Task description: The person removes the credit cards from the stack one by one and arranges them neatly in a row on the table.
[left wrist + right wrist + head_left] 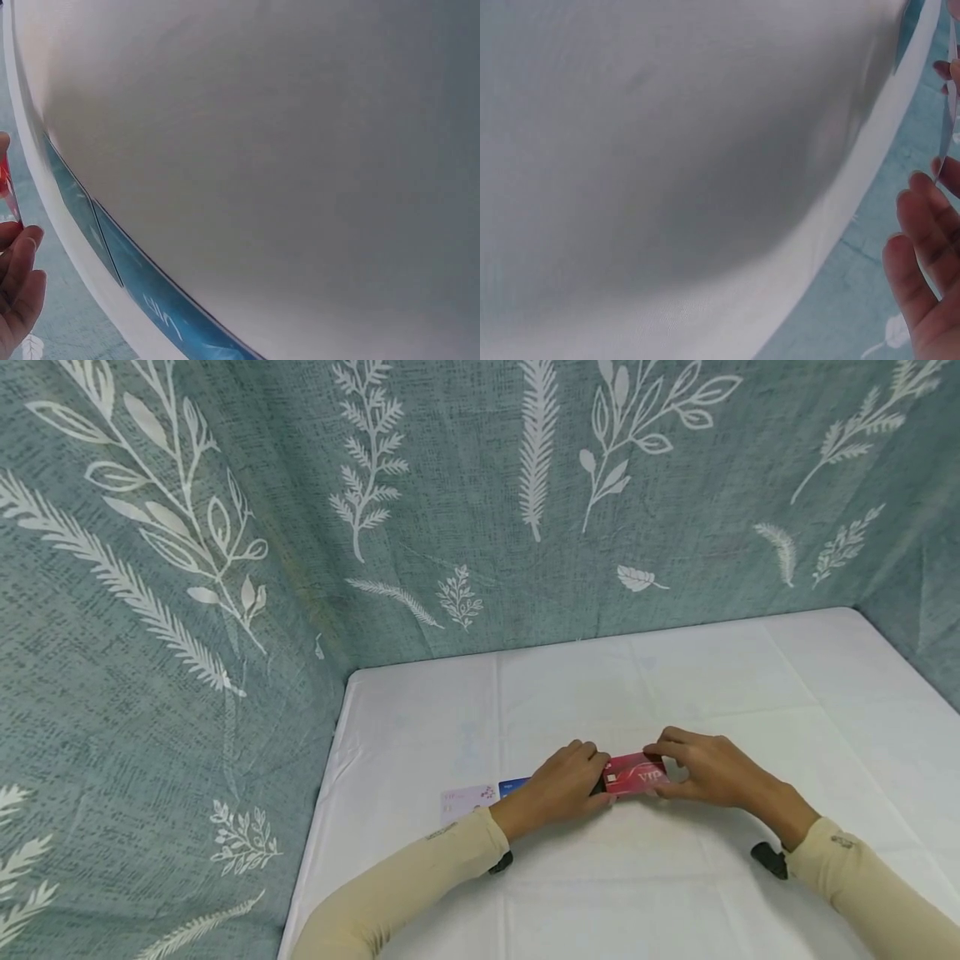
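Observation:
A red card marked "VIP", with a chip on its left part, spans the gap between the two hands in the head view. The left hand pinches its left end, and the right hand pinches its right end between thumb and fingers. In the left wrist view, the red card is raised off the table, seen nearly edge-on. The right wrist view shows the held card as a thin strip among the fingers. A blue card lies left of the left hand, partly covered by it.
Beside the blue card lies a pale lilac card, its lower part behind the left sleeve. A white cloth covers the table. Teal leaf-patterned curtains rise behind it and at both sides. Black wrist devices sit below the wrists.

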